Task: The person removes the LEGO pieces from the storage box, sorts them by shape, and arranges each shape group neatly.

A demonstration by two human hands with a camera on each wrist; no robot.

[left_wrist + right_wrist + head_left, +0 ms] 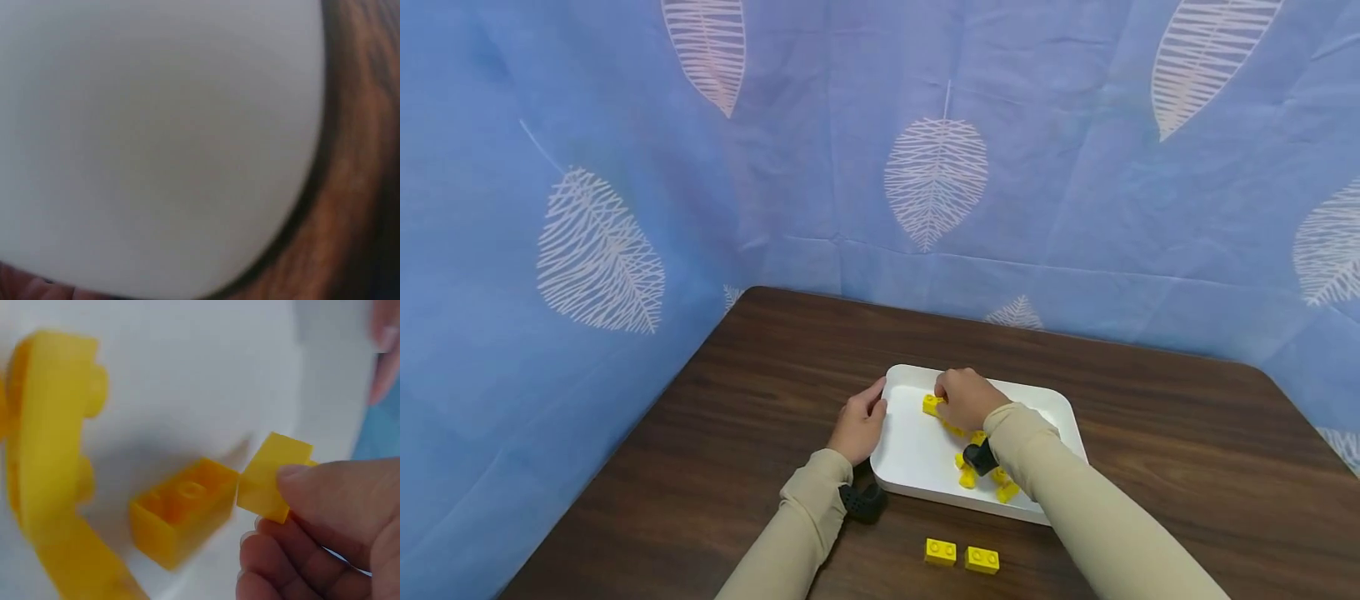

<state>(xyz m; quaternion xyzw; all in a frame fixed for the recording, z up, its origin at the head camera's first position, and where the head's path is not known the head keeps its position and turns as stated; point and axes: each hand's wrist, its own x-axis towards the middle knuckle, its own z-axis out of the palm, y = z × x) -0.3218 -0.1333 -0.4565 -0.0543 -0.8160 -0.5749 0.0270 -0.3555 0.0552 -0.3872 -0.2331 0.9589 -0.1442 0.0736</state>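
Note:
My right hand (pixel 970 400) is over the white tray (pixel 910 450), pinching a yellow toy brick (pixel 272 478) between thumb and fingers. Right beside it in the right wrist view lies another yellow brick (pixel 184 512) with its hollow underside showing. More yellow bricks (pixel 56 431) lie to the left there, blurred. At the tray's left side, my left hand (pixel 857 427) touches the rim with thumb and fingers extended. The tray's wall (pixel 156 156) fills most of the left wrist view and hides nearly all of that hand.
Two yellow bricks (pixel 940 552) sit side by side on the dark wooden table (pixel 760 417), in front of the tray. Several loose bricks (pixel 967 477) lie in the tray under my right wrist. A blue leaf-patterned cloth (pixel 820 183) hangs behind the table.

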